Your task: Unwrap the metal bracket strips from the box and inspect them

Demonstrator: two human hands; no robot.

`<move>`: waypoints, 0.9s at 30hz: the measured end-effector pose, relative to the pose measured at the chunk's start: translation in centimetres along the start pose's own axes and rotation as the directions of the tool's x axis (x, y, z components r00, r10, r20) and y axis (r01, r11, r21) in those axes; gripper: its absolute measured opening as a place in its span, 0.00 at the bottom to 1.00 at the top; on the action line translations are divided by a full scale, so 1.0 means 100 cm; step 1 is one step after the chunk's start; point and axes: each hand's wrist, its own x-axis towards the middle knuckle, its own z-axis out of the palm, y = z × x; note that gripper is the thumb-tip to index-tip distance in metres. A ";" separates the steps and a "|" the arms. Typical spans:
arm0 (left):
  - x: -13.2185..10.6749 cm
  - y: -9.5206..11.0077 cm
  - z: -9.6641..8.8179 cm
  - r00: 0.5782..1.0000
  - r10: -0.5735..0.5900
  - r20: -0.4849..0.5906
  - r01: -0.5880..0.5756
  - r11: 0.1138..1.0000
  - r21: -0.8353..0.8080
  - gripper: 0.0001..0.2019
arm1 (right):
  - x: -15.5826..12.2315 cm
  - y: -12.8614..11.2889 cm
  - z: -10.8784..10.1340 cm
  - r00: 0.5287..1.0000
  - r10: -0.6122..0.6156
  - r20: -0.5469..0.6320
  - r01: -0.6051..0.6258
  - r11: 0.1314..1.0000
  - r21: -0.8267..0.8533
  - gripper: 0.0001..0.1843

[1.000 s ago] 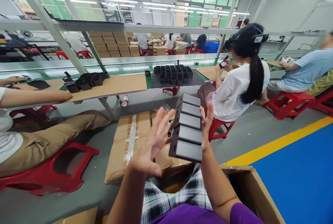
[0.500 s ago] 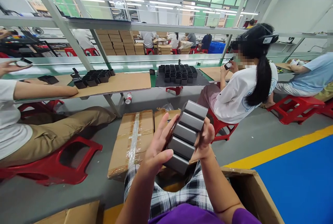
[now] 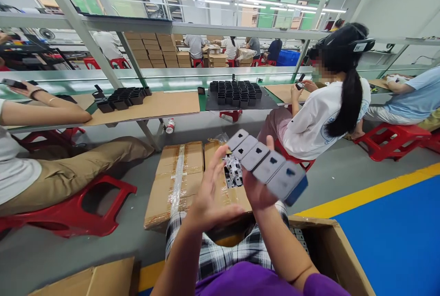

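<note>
A row of several dark grey casings [image 3: 255,153] lies across my right hand [image 3: 259,190], lifted above my lap. Their pale grey end faces, each with a small black cutout, are turned up toward me; the nearest end is blurred. My right fingers support the row from beneath and are partly hidden by it. On the left side, my left hand [image 3: 209,195] is open, its fingers and thumb spread apart. Its fingertips are close to the far end of the row; whether they touch it I cannot tell. Behind the row shows a patch of shiny black-and-white pieces [image 3: 233,171].
A taped carton [image 3: 165,181] stands ahead of my knees. At my right is an open carton [image 3: 347,250] with pale pieces inside. Black casings [image 3: 237,92] stand grouped on the bench. A co-worker [image 3: 330,103] sits at right, another person's arm [image 3: 51,110] at left, beside a red stool [image 3: 103,204].
The row of casings has turned from its smooth long sides to its faces with cutouts and tilted down to the right. My left hand has come off its side.
</note>
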 end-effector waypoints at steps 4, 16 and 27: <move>0.008 -0.005 0.006 0.984 -0.010 -0.180 0.060 0.960 0.274 0.50 | -0.004 -0.007 0.010 0.982 0.187 -0.001 -0.160 0.848 0.505 0.24; 0.021 0.001 0.009 0.933 0.023 -0.359 0.132 0.906 0.402 0.48 | -0.009 -0.002 0.017 0.923 0.361 0.133 -0.347 0.635 0.690 0.25; 0.014 -0.017 -0.003 0.975 -0.083 -0.206 0.084 0.996 -0.007 0.54 | -0.004 0.002 0.012 0.928 0.347 0.133 -0.345 0.671 0.657 0.30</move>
